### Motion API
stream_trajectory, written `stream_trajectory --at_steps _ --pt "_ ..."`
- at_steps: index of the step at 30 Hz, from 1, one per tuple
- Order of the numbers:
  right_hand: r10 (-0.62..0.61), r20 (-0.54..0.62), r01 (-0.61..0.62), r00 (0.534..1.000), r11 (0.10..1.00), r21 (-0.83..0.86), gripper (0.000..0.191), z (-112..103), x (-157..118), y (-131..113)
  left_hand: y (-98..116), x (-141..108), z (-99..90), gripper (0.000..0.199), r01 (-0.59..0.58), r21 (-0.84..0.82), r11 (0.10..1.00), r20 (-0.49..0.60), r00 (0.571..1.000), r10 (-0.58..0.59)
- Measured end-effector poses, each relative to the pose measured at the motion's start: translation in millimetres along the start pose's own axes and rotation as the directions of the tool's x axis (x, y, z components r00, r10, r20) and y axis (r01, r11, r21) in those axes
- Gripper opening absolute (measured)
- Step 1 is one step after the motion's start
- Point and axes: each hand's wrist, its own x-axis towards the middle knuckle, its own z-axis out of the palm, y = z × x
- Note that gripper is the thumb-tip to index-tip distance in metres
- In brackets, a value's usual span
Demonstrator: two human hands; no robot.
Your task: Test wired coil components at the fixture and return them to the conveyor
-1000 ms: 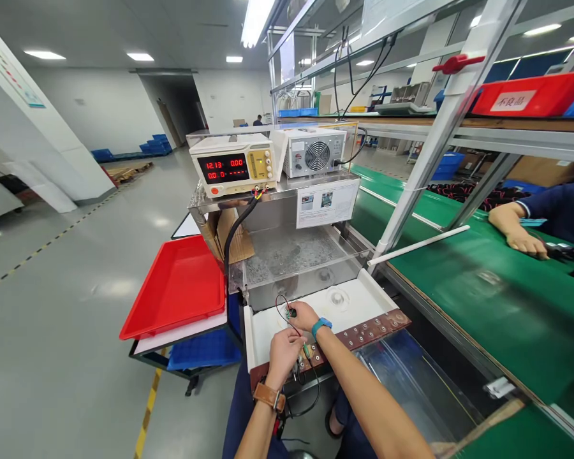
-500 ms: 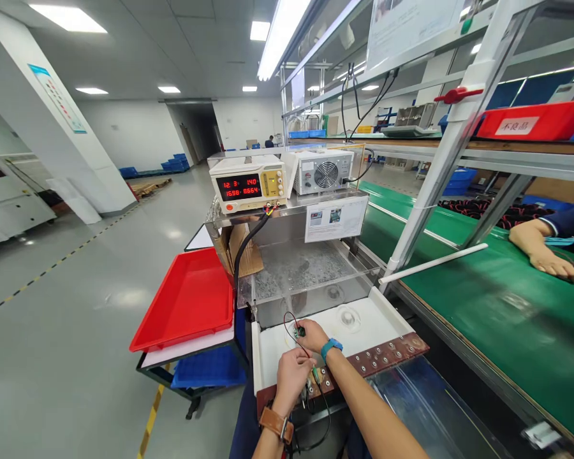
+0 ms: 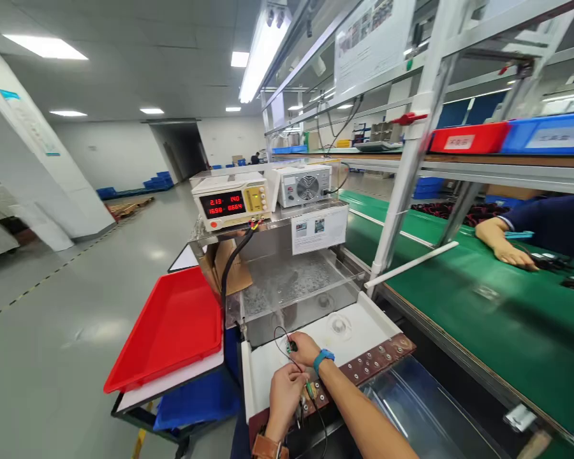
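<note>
My left hand, with a brown watch strap at the wrist, pinches a thin dark red wire beside a green clip. Just beyond it, my right hand, wearing a blue watch, holds a small green circuit board with a dark part on it. The wire loops from the board back to my left fingers. Both hands are over the near left part of a white tray, whose front edge is a brown strip with metal studs.
A power supply with red digits stands on a metal shelf, beside a grey fan unit. At left is a red tray on a cart. Right of a white post, a person's hand rests over a green conveyor.
The camera view has turned right, so the scene sits further left. The display's top left reading has changed. Both hands keep nearly the same pose.
</note>
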Motion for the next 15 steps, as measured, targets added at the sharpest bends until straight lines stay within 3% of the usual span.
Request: stream_trajectory --at_steps 3,5,6,9,15 --pt "-0.033 -0.073 0.037 0.997 0.998 0.051 0.028 -11.9 -3.9 -11.3 -4.3 2.9 -2.5 0.031 -0.098 0.004 0.995 0.036 0.995 0.098" --pt "0.024 -0.256 0.024 0.966 0.983 0.181 0.028 -28.4 -8.0 -16.2 -6.3 7.2 -4.7 0.039 -0.127 0.021 0.992 0.014 0.992 0.127" --pt "0.090 -0.371 0.015 0.924 0.963 0.271 0.028 -40.0 -11.5 -16.3 -6.8 9.8 -5.6 0.043 -0.128 0.024 0.992 -0.004 0.992 0.128" --pt "0.298 -0.625 0.058 0.722 0.873 0.483 0.028 -87.5 -34.1 -3.9 -6.4 17.4 -6.4 0.055 -0.068 0.015 0.998 -0.047 0.997 0.069" --pt "0.447 -0.819 0.118 0.360 0.849 0.515 0.036 -204.9 -125.1 67.4 -9.2 33.7 -6.7 0.057 0.050 -0.065 0.997 -0.058 0.997 -0.054"
